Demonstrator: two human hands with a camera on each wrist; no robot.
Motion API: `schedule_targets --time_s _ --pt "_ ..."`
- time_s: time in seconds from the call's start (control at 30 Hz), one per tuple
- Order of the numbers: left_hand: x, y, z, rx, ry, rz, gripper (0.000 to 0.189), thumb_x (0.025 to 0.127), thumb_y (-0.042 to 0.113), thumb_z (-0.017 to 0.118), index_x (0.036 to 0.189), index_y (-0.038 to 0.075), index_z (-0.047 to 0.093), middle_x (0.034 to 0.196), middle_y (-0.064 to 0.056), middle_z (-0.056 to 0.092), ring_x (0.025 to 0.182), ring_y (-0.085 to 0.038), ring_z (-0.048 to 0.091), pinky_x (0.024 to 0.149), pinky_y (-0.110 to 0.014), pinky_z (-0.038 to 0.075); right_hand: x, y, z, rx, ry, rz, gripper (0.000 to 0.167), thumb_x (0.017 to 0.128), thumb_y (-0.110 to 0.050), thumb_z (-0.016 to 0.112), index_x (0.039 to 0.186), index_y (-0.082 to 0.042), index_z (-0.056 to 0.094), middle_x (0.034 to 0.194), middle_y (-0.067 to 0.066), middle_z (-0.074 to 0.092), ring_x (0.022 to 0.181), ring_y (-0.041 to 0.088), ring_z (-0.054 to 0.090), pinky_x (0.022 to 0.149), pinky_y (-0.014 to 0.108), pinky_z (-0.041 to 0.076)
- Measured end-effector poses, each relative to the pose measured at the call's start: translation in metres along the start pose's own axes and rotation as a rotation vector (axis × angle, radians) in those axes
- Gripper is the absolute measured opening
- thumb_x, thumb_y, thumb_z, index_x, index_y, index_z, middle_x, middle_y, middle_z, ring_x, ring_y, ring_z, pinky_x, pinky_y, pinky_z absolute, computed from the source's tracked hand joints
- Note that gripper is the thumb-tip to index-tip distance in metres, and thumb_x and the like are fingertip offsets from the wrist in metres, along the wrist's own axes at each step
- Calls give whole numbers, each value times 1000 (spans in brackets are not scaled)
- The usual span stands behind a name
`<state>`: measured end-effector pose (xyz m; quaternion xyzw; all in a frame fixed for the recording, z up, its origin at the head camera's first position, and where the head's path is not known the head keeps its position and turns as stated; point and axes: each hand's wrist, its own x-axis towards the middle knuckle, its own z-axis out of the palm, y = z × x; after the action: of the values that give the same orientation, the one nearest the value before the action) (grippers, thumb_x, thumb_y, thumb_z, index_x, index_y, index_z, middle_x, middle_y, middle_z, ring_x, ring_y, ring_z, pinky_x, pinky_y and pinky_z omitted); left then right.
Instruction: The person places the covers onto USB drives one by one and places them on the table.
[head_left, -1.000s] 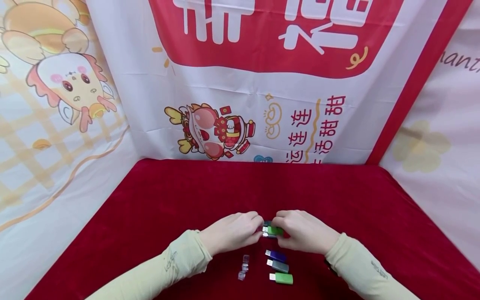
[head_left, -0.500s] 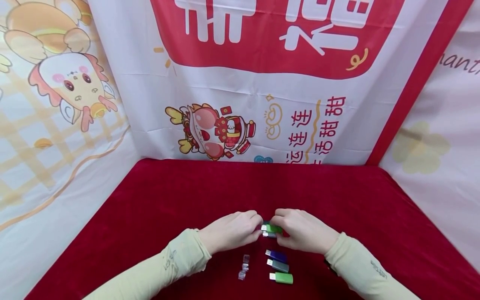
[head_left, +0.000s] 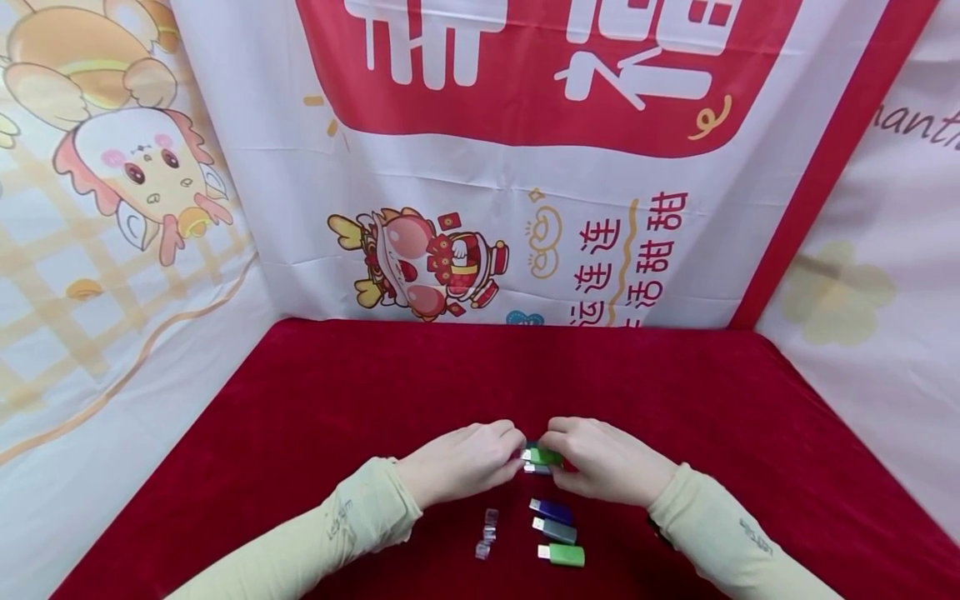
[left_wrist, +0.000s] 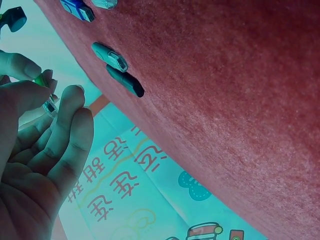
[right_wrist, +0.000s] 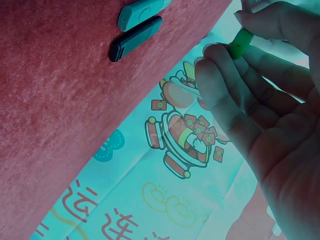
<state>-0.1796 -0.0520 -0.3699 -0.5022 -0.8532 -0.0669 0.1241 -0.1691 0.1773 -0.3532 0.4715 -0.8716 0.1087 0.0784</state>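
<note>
Pinching the green USB stick [head_left: 546, 457] between them, the right hand [head_left: 603, 460] at its body and the left hand [head_left: 467, 461] at its metal end, both hands hold it above the desk [head_left: 375, 392], near other sticks [head_left: 558, 532] and small clear pieces [head_left: 490, 532].

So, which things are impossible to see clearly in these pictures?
Head view: right end of the far grey stick, hidden by the right hand.
Head view: clear pieces, exact shape too small to see.
Left wrist view: whether the held green stick is capped; too small to tell.
Left wrist view: blue stick, upper end cut off by top edge.
</note>
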Motion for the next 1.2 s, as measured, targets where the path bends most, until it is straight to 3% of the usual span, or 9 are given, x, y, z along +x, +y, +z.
schedule_targets --time_s 0.5,0.63,0.8,0.9,1.07,1.2 --pt "-1 1 4 14 38 27 10 97 19 62 95 9 60 81 1 53 66 -4 55 63 -10 46 0 -2 1 -7 36 -59 17 78 -8 80 87 -10 66 76 -6 52 66 2 48 62 12 44" --pt "-2 0 4 23 40 -5 12 97 22 62 96 10 62 82 1 53 67 -5 54 63 -12 47 0 -3 1 -14 40 -50 19 77 -9 82 89 -10 67 77 -6 53 67 2 49 63 12 45" --pt "-3 -1 3 -2 -9 -38 15 100 25 59 96 12 62 82 3 52 68 -3 51 63 -12 45 0 -3 0 -25 60 -58 20 77 -9 83 90 -9 68 78 -5 54 67 3 50 64 13 46" --pt "-4 -1 3 15 -13 -6 15 101 25 58 98 11 62 83 2 53 69 -4 53 64 -13 46 0 -3 0 -29 69 -70 20 77 -8 82 90 -9 68 78 -4 54 67 3 49 64 12 45" --pt "-3 -1 2 95 40 72 14 101 21 58 97 8 62 83 0 54 69 -7 57 63 -15 48 0 -3 -1 -35 84 -92 20 77 -8 83 89 -8 67 77 -3 53 66 3 48 63 11 44" --pt "-2 -2 2 99 46 83 13 100 20 59 97 8 62 83 -1 54 68 -7 57 63 -13 47 1 -4 -1 -50 92 -106 19 78 -9 82 87 -8 66 76 -3 52 65 4 47 62 11 42"
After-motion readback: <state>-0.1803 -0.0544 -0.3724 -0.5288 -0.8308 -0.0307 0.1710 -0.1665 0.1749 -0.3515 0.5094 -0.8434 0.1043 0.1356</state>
